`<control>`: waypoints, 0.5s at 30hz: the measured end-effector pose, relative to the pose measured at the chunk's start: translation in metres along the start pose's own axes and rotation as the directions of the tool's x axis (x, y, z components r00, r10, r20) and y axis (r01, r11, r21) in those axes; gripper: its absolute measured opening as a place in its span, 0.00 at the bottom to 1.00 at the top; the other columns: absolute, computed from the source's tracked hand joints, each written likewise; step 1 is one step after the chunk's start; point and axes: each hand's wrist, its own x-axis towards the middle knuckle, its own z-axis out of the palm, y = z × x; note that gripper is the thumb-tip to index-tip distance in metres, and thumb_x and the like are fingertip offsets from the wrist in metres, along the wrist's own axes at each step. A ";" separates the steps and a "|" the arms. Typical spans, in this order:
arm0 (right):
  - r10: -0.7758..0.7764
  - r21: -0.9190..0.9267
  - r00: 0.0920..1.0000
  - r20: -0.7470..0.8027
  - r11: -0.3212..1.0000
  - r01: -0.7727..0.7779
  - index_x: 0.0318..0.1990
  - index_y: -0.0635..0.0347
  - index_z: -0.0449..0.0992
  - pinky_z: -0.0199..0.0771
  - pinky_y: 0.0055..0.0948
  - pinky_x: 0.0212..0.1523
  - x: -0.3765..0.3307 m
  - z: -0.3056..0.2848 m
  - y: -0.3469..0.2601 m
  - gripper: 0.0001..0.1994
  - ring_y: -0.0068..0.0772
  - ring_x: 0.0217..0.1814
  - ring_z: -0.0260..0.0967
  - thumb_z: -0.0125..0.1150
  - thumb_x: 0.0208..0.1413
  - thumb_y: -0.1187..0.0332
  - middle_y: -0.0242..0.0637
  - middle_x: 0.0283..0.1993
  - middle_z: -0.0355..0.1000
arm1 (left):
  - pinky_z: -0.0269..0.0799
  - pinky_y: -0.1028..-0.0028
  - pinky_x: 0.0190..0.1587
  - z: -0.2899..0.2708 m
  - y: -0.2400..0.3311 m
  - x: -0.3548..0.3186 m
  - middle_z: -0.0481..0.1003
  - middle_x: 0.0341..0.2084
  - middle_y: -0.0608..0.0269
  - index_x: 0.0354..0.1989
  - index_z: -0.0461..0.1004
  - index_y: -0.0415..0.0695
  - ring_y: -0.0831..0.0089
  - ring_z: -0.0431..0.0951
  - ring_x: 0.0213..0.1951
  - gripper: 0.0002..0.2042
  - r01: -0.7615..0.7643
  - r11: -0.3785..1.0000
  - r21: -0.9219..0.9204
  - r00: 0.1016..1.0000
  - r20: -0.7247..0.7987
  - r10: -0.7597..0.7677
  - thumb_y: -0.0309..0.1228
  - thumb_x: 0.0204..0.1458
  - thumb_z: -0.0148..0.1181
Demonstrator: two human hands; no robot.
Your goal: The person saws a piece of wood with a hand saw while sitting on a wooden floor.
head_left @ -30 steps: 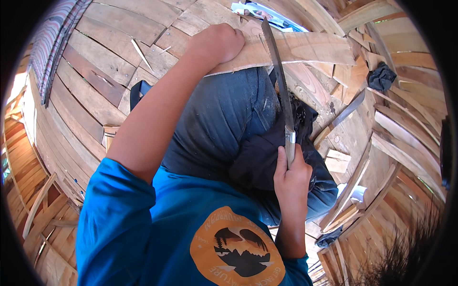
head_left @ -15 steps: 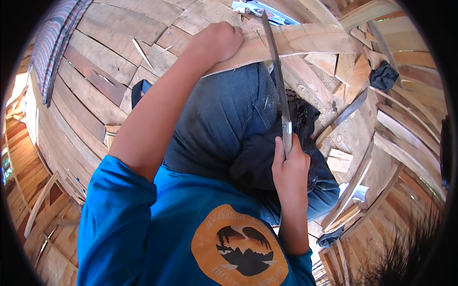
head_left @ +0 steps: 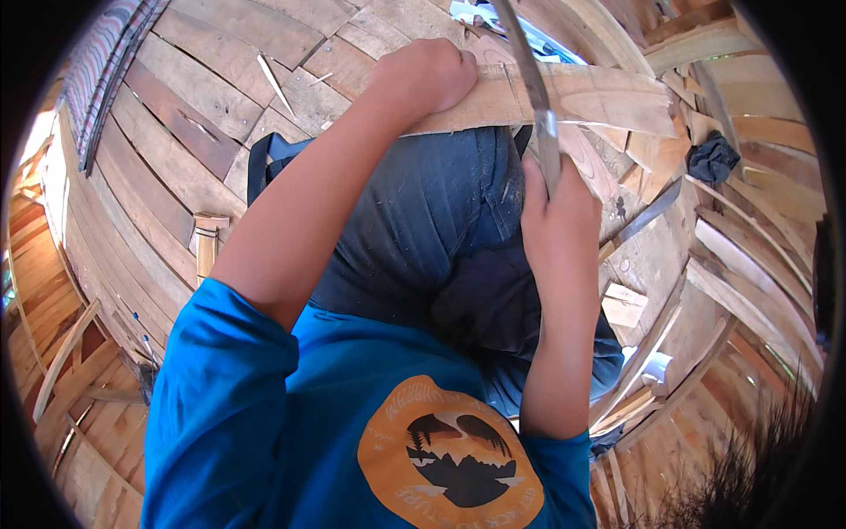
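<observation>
A long, narrow machete (head_left: 529, 79) with a metal collar and a pale wooden handle points away from me, its tip out of the picture. My right hand (head_left: 564, 207) is wrapped round its handle, thumb along the top. Beneath the blade, a curved wooden board (head_left: 599, 93) lies crosswise beyond my legs. My left hand (head_left: 436, 78), fingers curled, bears on the board's left part; its fingertips are hidden. A thin dark line (head_left: 508, 81) crosses the board between that hand and the blade. Whether the blade touches the wood, I cannot tell.
Planks form the floor (head_left: 211, 62). A second long blade (head_left: 648, 214) lies to the right, below a black cloth (head_left: 712, 157). Curved wood strips (head_left: 749, 291) pile up at the right. Blue-white packaging (head_left: 551, 46) sits behind the board, a small wooden piece (head_left: 207, 242) at left.
My right hand has pushed the machete forward and slightly right, so its collar now lies near the board's near edge. My left hand stays on the board; the view has shifted a little.
</observation>
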 end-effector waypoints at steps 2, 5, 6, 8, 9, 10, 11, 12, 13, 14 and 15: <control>-0.019 0.060 0.998 -0.052 0.998 0.022 0.36 0.66 0.71 0.70 0.50 0.29 -0.031 -0.016 0.000 0.10 0.64 0.31 0.72 0.55 0.63 0.66 0.59 0.24 0.70 | 0.71 0.55 0.54 0.002 -0.002 0.001 0.77 0.43 0.40 0.41 0.79 0.36 0.45 0.77 0.47 0.25 0.017 1.000 0.005 1.000 0.014 -0.017 0.45 0.59 0.40; 0.028 0.082 0.999 -0.038 0.996 -0.025 0.36 0.63 0.70 0.68 0.46 0.23 -0.071 -0.025 0.004 0.08 0.61 0.26 0.72 0.56 0.63 0.67 0.55 0.20 0.68 | 0.71 0.55 0.55 0.003 -0.002 0.006 0.77 0.47 0.46 0.46 0.79 0.41 0.48 0.77 0.50 0.24 0.034 0.998 0.050 0.997 0.075 -0.038 0.45 0.59 0.40; 0.042 0.050 0.999 -0.018 0.998 -0.041 0.37 0.62 0.70 0.67 0.45 0.22 -0.080 -0.024 0.005 0.07 0.61 0.25 0.72 0.56 0.63 0.67 0.54 0.19 0.67 | 0.71 0.55 0.55 0.003 -0.005 0.006 0.77 0.48 0.47 0.47 0.79 0.41 0.48 0.77 0.50 0.24 0.044 0.998 0.047 0.995 0.085 -0.048 0.45 0.59 0.40; 0.085 0.095 0.996 -0.007 0.992 -0.084 0.37 0.62 0.71 0.67 0.46 0.21 -0.090 -0.018 0.010 0.07 0.61 0.25 0.72 0.56 0.63 0.68 0.55 0.19 0.68 | 0.70 0.55 0.56 0.001 -0.003 0.008 0.77 0.49 0.47 0.48 0.78 0.41 0.49 0.77 0.51 0.24 0.050 0.998 0.040 0.993 0.105 -0.054 0.45 0.59 0.40; 0.094 0.081 0.996 -0.002 0.992 -0.093 0.37 0.62 0.71 0.67 0.47 0.21 -0.092 -0.016 0.013 0.07 0.61 0.25 0.72 0.56 0.63 0.68 0.55 0.19 0.68 | 0.70 0.55 0.56 -0.001 -0.002 0.008 0.77 0.49 0.47 0.48 0.78 0.42 0.49 0.77 0.51 0.24 0.054 0.998 0.040 0.991 0.118 -0.058 0.46 0.59 0.40; 0.097 0.078 0.995 0.006 0.992 -0.098 0.37 0.62 0.71 0.66 0.47 0.21 -0.092 -0.011 0.016 0.07 0.61 0.25 0.72 0.56 0.63 0.68 0.55 0.19 0.68 | 0.70 0.55 0.57 -0.004 -0.002 0.009 0.77 0.49 0.47 0.49 0.78 0.42 0.49 0.77 0.52 0.24 0.062 0.997 0.051 0.990 0.125 -0.068 0.46 0.59 0.40; 0.103 0.084 0.995 0.008 0.991 -0.103 0.37 0.63 0.70 0.66 0.48 0.21 -0.093 -0.008 0.020 0.07 0.61 0.25 0.72 0.56 0.63 0.68 0.55 0.19 0.68 | 0.69 0.56 0.57 -0.003 0.001 0.009 0.76 0.49 0.44 0.48 0.78 0.39 0.48 0.76 0.52 0.25 0.049 0.998 0.042 0.992 0.118 -0.053 0.46 0.59 0.40; 0.107 0.091 0.994 0.011 0.990 -0.107 0.37 0.63 0.70 0.66 0.48 0.21 -0.093 -0.007 0.023 0.08 0.61 0.25 0.72 0.56 0.63 0.67 0.55 0.19 0.68 | 0.67 0.56 0.58 -0.002 0.003 0.008 0.75 0.48 0.41 0.47 0.77 0.37 0.46 0.75 0.52 0.26 0.036 0.999 0.034 0.993 0.112 -0.040 0.46 0.59 0.39; 0.112 0.098 0.994 0.018 0.989 -0.113 0.37 0.63 0.70 0.66 0.49 0.21 -0.093 -0.005 0.025 0.08 0.61 0.25 0.72 0.55 0.64 0.67 0.55 0.19 0.68 | 0.66 0.57 0.59 -0.002 0.004 0.006 0.75 0.48 0.37 0.46 0.77 0.34 0.45 0.75 0.52 0.27 0.028 0.999 0.027 0.994 0.108 -0.031 0.46 0.59 0.39; 0.110 0.107 0.994 0.017 0.988 -0.111 0.36 0.63 0.70 0.66 0.49 0.21 -0.093 -0.003 0.026 0.08 0.61 0.25 0.72 0.55 0.64 0.67 0.55 0.19 0.68 | 0.66 0.57 0.59 -0.003 0.004 0.006 0.75 0.48 0.37 0.46 0.77 0.34 0.45 0.75 0.52 0.27 0.038 0.999 0.029 0.992 0.116 -0.041 0.46 0.59 0.39; 0.109 0.116 0.994 0.016 0.987 -0.110 0.36 0.63 0.69 0.66 0.49 0.21 -0.092 -0.002 0.027 0.08 0.61 0.25 0.72 0.55 0.64 0.67 0.55 0.19 0.68 | 0.66 0.57 0.59 -0.006 0.004 0.006 0.75 0.48 0.37 0.46 0.77 0.34 0.45 0.75 0.52 0.27 0.047 0.998 0.030 0.991 0.125 -0.051 0.46 0.59 0.39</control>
